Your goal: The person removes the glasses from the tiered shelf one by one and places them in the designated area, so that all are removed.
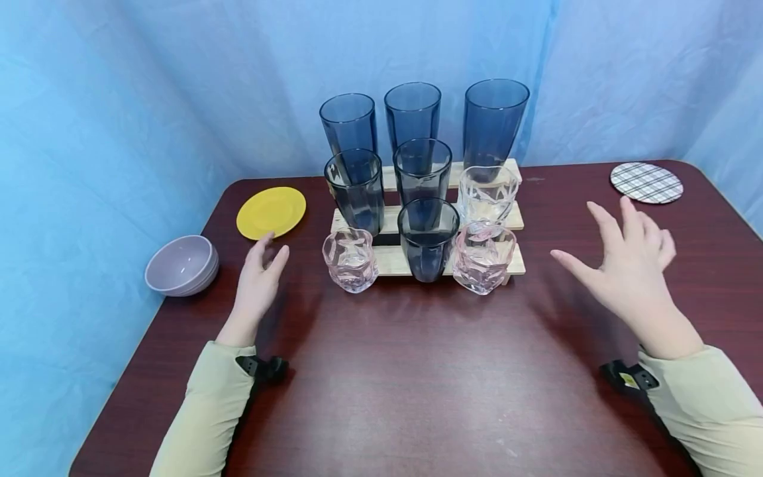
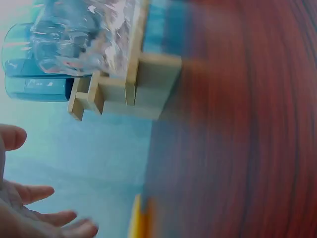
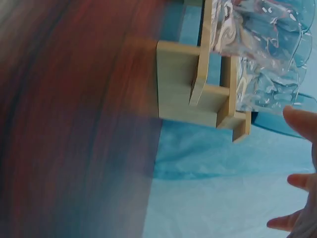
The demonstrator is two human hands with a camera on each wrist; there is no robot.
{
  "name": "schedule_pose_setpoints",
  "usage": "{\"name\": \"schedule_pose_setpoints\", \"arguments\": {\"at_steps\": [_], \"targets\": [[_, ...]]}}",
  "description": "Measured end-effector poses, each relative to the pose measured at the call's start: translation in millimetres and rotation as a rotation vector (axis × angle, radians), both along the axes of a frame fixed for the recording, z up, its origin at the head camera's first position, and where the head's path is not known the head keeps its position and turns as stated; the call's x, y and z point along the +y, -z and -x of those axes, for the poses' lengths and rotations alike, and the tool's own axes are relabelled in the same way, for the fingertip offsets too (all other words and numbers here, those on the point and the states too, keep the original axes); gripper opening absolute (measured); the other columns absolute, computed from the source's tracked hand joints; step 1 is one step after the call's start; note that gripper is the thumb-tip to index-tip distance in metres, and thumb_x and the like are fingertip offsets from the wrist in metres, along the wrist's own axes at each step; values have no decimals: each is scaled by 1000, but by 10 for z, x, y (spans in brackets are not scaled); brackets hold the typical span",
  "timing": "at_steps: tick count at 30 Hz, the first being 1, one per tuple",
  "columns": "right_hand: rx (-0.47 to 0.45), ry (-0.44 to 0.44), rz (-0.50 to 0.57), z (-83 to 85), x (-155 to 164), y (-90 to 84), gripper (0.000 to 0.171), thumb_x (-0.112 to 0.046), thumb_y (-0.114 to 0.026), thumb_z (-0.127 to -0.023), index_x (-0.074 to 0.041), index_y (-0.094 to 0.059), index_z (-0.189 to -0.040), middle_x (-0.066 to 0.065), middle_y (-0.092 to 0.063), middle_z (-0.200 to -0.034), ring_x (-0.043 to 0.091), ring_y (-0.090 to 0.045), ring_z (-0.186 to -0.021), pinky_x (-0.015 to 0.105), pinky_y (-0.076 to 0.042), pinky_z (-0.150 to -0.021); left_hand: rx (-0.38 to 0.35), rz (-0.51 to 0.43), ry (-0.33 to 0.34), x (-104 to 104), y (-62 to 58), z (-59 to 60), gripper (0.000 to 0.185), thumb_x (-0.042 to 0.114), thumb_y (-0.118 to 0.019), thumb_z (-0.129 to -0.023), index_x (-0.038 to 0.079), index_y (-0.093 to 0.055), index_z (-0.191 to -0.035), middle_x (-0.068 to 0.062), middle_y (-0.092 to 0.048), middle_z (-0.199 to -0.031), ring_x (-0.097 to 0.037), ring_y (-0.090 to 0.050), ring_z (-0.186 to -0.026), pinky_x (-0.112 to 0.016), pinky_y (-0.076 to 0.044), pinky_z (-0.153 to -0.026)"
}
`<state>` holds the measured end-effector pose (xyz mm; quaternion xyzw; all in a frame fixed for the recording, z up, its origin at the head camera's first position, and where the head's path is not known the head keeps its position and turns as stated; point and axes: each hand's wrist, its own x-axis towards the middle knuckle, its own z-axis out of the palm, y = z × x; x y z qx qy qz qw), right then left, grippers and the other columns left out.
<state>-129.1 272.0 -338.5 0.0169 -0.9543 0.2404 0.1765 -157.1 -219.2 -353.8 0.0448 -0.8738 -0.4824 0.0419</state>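
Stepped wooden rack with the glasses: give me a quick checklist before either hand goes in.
1. Left hand free, fingers relaxed: ok.
2. Right hand free, fingers spread above the table: ok.
3. Glasses upright on the rack: ok.
4. Left pink glass seated on the bottom step: cannot tell, it looks forward of it.
5. Yellow plate close to the left hand: ok, apart.

Yellow plate (image 1: pixel 271 211) at left, grey bowl (image 1: pixel 181 265) near table (image 1: pixel 417 384) edge, plaid coaster (image 1: pixel 646 182) far right, blue backdrop (image 1: pixel 119 99)
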Motion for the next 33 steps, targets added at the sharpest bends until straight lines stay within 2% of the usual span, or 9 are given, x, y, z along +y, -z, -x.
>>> {"name": "schedule_pose_setpoints", "arguments": {"at_steps": [5, 7, 11, 15, 18, 22, 24, 29, 33], "targets": [[4, -85, 169, 52, -118, 3, 81, -32, -75, -77, -7, -36, -144, 25, -26, -150, 49, -23, -133, 69, -12, -101, -141, -524, 7, 133, 102, 82, 51, 17, -43, -101, 0, -28, -146, -22, -38, -139, -26, -46, -123, -32, -43, -102], [-41, -105, 237, 66, -157, -5, 82, -30, -75, -78, -8, -33, -146, 23, -30, -148, 46, -28, -132, 67, -20, -101, -199, -642, 35, 188, 141, 102, 50, 14, -41, -101, -1, -25, -146, -17, -42, -133, -19, -53, -114, -26, -47, -95], [-145, -176, 387, 90, -234, 10, 83, -23, -74, -82, -12, -26, -148, 22, -36, -144, 41, -37, -127, 60, -30, -101, -284, -786, 112, 279, 217, 123, 50, 13, -40, -101, -1, -23, -146, -2, -54, -112, -8, -60, -96, -22, -51, -84], [-219, -264, 506, 114, -317, 57, 83, -12, -73, -82, -15, -23, -149, 21, -38, -142, 34, -40, -127, 54, -31, -105, -337, -868, 185, 353, 295, 134, 47, 10, -38, -102, -3, -24, -144, 5, -61, -98, -8, -62, -90, -23, -52, -80], [-233, -323, 546, 129, -380, 84, 84, -7, -73, -82, -15, -23, -148, 21, -39, -140, 23, -43, -123, 32, -37, -107, -362, -901, 212, 386, 342, 132, 46, 6, -35, -102, -4, -22, -144, 6, -63, -94, -8, -62, -88, -23, -52, -78], [-222, -400, 595, 138, -463, 95, 85, 1, -72, -79, -10, -23, -147, 22, -40, -138, 5, -44, -117, 6, -37, -93, -371, -935, 200, 411, 373, 129, 42, 1, -32, -101, -3, -24, -142, 6, -64, -90, -6, -62, -84, -21, -52, -76], [-224, -431, 618, 138, -501, 96, 87, 3, -72, -78, -9, -22, -147, 24, -40, -137, 3, -44, -116, 5, -36, -93, -370, -940, 189, 416, 387, 132, 40, -1, -32, -100, -2, -26, -140, 6, -64, -88, -5, -62, -83, -19, -52, -75], [-240, -465, 636, 133, -581, 119, 89, 4, -73, -76, -11, -22, -147, 21, -41, -136, 19, -45, -122, 7, -37, -93, -361, -921, 174, 410, 427, 136, 42, -3, -34, -99, -3, -28, -140, 7, -61, -90, -3, -60, -84, -17, -50, -77], [-228, -487, 680, 144, -617, 182, 87, 6, -74, -75, -11, -26, -145, 12, -46, -127, 10, -50, -113, 9, -41, -90, -353, -904, 187, 384, 467, 141, 44, -4, -34, -98, -6, -26, -141, 7, -59, -92, -2, -59, -86, -16, -49, -79]]}}
